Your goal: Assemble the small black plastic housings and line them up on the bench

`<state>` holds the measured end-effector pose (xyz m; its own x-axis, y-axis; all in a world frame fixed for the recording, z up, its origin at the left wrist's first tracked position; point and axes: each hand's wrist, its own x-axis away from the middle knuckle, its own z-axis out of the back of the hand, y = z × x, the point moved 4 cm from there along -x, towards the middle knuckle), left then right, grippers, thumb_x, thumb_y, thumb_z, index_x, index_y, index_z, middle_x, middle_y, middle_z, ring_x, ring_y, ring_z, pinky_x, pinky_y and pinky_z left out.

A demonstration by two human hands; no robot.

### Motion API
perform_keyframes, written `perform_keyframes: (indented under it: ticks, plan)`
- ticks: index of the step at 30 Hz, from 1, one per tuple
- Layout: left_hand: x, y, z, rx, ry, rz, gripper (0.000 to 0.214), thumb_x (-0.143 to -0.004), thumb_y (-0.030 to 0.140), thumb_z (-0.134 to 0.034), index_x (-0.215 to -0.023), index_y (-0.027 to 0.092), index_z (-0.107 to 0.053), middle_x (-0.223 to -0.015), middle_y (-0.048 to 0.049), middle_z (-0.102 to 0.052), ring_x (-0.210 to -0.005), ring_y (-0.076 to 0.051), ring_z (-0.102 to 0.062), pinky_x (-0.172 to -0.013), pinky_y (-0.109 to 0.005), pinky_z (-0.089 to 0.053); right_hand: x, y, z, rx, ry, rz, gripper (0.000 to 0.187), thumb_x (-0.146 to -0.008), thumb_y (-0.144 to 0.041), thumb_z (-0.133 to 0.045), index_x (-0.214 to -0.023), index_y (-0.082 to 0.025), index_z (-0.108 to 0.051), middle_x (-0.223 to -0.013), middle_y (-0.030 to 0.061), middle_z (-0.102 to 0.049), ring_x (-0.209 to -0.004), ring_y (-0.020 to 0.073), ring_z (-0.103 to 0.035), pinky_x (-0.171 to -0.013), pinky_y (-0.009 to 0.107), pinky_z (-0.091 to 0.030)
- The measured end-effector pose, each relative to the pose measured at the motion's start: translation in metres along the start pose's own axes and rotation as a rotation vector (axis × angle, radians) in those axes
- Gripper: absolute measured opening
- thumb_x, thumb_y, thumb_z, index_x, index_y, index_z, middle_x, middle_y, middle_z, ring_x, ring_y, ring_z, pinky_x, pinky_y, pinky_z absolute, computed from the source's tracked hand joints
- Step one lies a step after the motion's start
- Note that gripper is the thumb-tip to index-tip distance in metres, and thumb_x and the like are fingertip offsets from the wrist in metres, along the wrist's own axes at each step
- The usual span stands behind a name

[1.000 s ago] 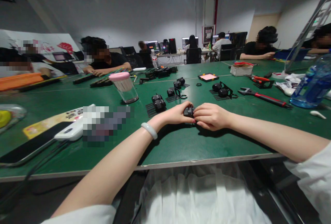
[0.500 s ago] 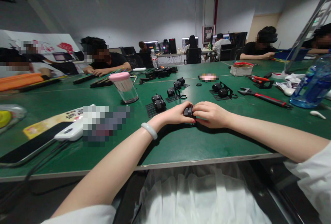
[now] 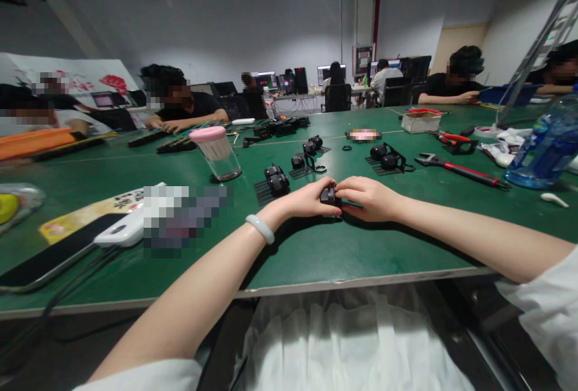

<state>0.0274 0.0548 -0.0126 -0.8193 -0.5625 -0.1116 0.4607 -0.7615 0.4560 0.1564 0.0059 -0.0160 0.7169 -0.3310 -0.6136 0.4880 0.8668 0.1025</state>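
Just above the green table, a small black part [image 3: 329,194] sits between my two hands; its exact kind is hard to make out. My left hand [image 3: 311,197] is closed on its left side, with the thumb over the top. From the right, my right hand [image 3: 368,199] touches the same part with bent fingertips. Left of and beyond my hands stand black lens-like assemblies [image 3: 276,180] on slotted plates. A similar assembly [image 3: 389,159] lies beyond my right hand, and a black ring [image 3: 320,168] rests near the middle ones.
An adjustable wrench [image 3: 463,172] lies to the right, near a blue bottle [image 3: 539,150] and a white box [image 3: 421,121]. At left are a glass jar with a pink lid [image 3: 217,153], a phone [image 3: 58,252] and a white power bank [image 3: 120,229]. Several people sit around.
My right hand's fingers have shifted slightly on the black part, with the lower ones opening a little. The left hand stays in place.
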Motion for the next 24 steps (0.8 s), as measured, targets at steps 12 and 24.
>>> perform_keyframes:
  ticks: [12, 24]
  plan:
    - [0.0007, 0.0014, 0.0012, 0.005, 0.014, 0.008, 0.053, -0.061, 0.047, -0.055, -0.103, 0.018, -0.04, -0.091, -0.0007, -0.049, -0.08, -0.016, -0.047, -0.067, -0.025, -0.036, 0.0016, 0.0061, -0.0028, -0.068, -0.016, -0.09, 0.035, -0.069, -0.022, -0.053, -0.102, -0.015, -0.045, -0.101, 0.0117, -0.052, -0.093, 0.0203, -0.05, -0.075, 0.032, -0.044]
    - [0.0003, 0.0005, 0.0013, 0.016, 0.03, 0.049, 0.055, -0.058, 0.048, -0.057, -0.102, 0.018, -0.041, -0.089, -0.0008, -0.05, -0.078, -0.016, -0.047, -0.066, -0.025, -0.036, 0.0034, 0.0101, -0.0038, -0.038, -0.075, -0.151, 0.042, -0.07, -0.03, -0.052, -0.107, -0.012, -0.044, -0.101, 0.0132, -0.052, -0.094, 0.0226, -0.049, -0.077, 0.036, -0.043]
